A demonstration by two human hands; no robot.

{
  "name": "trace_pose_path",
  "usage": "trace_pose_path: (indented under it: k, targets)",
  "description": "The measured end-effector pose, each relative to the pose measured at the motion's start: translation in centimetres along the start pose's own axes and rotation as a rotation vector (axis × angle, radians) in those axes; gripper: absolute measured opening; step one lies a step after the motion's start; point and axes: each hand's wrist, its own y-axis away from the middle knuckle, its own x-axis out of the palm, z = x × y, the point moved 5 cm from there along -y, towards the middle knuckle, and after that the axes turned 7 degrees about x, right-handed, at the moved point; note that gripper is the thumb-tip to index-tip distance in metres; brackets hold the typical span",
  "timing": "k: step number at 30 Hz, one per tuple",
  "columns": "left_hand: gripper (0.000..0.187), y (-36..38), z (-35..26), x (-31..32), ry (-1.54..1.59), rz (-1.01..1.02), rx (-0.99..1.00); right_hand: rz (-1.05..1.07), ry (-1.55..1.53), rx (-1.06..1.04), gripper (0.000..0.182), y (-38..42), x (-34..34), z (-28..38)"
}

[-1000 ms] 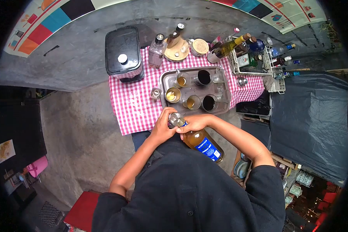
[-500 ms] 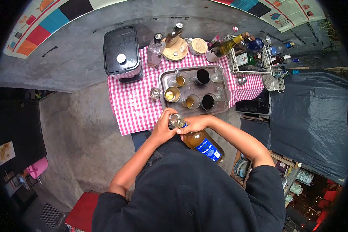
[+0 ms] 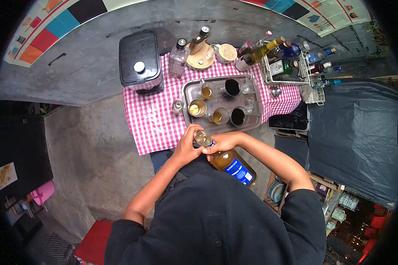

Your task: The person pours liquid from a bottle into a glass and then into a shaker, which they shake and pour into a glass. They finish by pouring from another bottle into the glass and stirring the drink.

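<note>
My left hand (image 3: 188, 145) is closed around a small shot glass (image 3: 202, 137), which has pale amber liquid in it. My right hand (image 3: 221, 142) grips the neck of a liquor bottle (image 3: 229, 160) with a blue label. The bottle is tilted, its mouth at the glass and its base towards my right elbow. Just beyond my hands lies a brown tray (image 3: 217, 102) bearing several glass mugs. Some, like the near mug (image 3: 219, 116), contain amber liquid; a dark-filled mug (image 3: 239, 116) stands at its right.
A checkered cloth (image 3: 152, 119) covers the table. A square glass bottle (image 3: 178, 62), a wooden board (image 3: 200, 60) and a black-lidded bin (image 3: 139, 62) stand at the back. A white crate (image 3: 287, 78) with bottles is at the right. A small glass jar (image 3: 177, 107) sits left of the tray.
The shot glass looked nearly clear before and now shows more amber liquid. Both hands and the bottle have stayed almost in place.
</note>
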Motion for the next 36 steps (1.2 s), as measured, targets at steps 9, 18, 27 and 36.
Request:
trace_pose_path:
  k: [9, 18, 27, 36]
  targets:
    - [0.054, 0.3, -0.1, -0.9, 0.028, -0.013, 0.027, 0.002, 0.016, 0.019, 0.057, -0.8, 0.4, 0.4]
    - [0.054, 1.1, 0.0, -3.7, 0.075, 0.004, 0.008, -0.019, -0.046, 0.014, 0.057, -2.7, 1.2, 2.5]
    - [0.052, 2.5, 0.0, -8.4, 0.092, 0.029, -0.01, -0.017, -0.073, 0.024, 0.058, -5.7, 2.6, 6.2]
    - [0.049, 4.0, 0.1, -13.0, 0.094, 0.017, 0.021, -0.113, -0.066, 0.029, 0.06, -8.2, 3.9, 10.4]
